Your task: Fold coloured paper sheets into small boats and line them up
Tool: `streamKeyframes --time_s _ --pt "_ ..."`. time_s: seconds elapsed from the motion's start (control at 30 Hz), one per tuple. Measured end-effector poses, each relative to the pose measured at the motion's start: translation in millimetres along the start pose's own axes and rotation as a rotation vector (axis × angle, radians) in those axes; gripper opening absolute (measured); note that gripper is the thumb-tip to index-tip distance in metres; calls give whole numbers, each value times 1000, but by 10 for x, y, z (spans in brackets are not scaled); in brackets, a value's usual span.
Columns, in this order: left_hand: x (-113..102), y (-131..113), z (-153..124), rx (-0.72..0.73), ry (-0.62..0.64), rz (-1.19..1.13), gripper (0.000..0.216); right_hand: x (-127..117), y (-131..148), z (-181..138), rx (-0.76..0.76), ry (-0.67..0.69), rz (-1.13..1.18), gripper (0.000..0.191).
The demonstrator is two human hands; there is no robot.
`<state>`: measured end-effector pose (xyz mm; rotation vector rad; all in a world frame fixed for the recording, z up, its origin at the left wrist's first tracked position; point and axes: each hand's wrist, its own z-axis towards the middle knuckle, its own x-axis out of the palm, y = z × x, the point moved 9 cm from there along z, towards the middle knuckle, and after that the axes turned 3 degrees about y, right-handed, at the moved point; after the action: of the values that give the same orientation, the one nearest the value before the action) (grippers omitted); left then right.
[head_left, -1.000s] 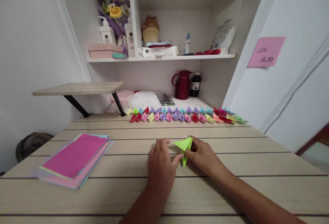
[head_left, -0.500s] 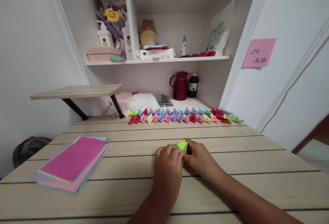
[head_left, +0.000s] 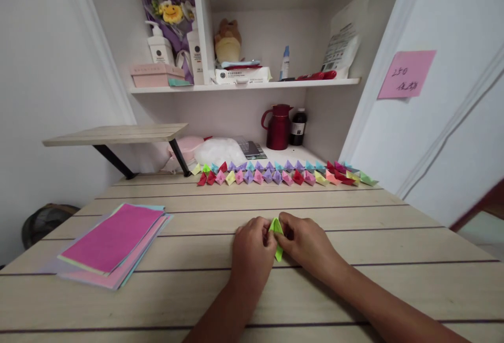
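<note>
Folded smaller since a second ago, the lime-green origami paper piece (head_left: 277,237) sits near-centre on the pale wooden plank table (head_left: 354,290), pinched by both left hand (head_left: 252,251) and right hand (head_left: 305,243) (light, flimsy, creases easily); best held by flat folded edges.

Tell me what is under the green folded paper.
The green folded paper, pinched between left hand and right hand, hangs over the wooden table. Fingers cover most of it, so whether its lower tip touches the wood cannot be seen.
</note>
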<state>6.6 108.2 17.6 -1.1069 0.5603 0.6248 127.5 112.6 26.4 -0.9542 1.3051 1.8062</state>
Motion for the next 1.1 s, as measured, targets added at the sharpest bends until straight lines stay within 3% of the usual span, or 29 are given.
streamKeyframes --time_s 0.4,0.77,1.1 --pt "10 -84 1 48 100 295 15 18 -34 26 -76 -20 158 14" --pt "92 -100 -14 69 132 363 18 55 33 38 -81 -24 34 20" --pt "154 -120 -60 160 156 464 18 20 -9 54 -222 67 354 29"
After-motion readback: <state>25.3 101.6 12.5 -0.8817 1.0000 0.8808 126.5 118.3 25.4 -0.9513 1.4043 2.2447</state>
